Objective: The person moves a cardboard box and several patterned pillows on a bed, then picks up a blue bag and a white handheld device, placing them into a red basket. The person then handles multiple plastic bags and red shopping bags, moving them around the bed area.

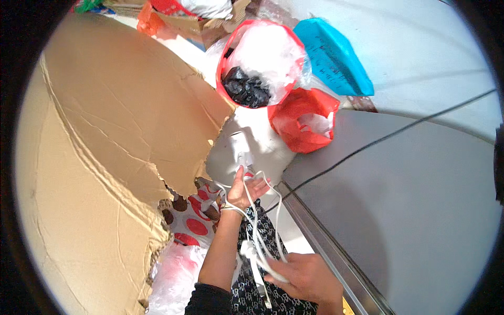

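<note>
My left hand (pixel 247 192) is palm up with the thumb raised and the fingers spread, carrying loops of white cord (pixel 255 220) that run over the palm and wrist. Just beyond its fingertips is a white electrical device (pixel 243 158); whether the hand touches it cannot be told. Lower right, my right hand (pixel 305 273) has its fingers closed around several strands of the same cord. A white plug-like end (pixel 248 249), slightly blurred, sticks out to the left of that grip. Black patterned cloth (pixel 252 289) lies beneath both hands.
Large torn cardboard (pixel 130 102) fills the left side. Ahead stand a red-rimmed container (pixel 218 75) of plastic bags, a red bag (pixel 281 114) and a blue bag (pixel 330 55) bearing writing. At right, a dark cable (pixel 354 151) crosses a grey panel (pixel 425 197) with a metal edge (pixel 334 252).
</note>
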A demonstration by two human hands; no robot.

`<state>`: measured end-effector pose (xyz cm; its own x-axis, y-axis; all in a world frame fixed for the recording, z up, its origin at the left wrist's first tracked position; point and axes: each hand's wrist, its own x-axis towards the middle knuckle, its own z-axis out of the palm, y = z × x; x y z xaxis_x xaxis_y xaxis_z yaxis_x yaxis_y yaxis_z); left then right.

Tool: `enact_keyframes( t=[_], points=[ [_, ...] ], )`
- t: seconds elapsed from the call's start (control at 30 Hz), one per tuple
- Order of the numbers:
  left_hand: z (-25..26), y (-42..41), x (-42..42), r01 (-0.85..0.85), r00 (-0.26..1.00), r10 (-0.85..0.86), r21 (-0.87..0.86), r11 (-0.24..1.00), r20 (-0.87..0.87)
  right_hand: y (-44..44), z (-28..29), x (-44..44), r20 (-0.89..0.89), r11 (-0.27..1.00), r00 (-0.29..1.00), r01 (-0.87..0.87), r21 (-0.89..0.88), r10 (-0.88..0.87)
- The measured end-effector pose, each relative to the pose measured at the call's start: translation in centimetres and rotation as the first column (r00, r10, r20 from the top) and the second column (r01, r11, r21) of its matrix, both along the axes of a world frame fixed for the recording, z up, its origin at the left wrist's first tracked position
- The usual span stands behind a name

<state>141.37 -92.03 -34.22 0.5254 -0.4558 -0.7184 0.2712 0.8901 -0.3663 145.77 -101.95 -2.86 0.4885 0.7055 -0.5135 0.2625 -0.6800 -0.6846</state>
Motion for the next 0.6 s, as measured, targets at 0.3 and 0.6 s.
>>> enact_keyframes(
  t=[0.3, 0.6],
  points=[
    [7.3, 1.4, 2.8, -0.136, 0.975, 0.158, -0.144, 0.98, 0.154, -3.8, 8.0, 1.8, -0.05, 0.409, 0.406, 0.908, -0.088, -0.912],
    [19.8, -0.8, -1.2, 0.174, 0.909, -0.323, 0.462, 0.869, 0.265, -5.7, -4.4, 1.1, -0.218, 0.169, 0.172, 0.985, 0.031, -0.961]
  ],
)
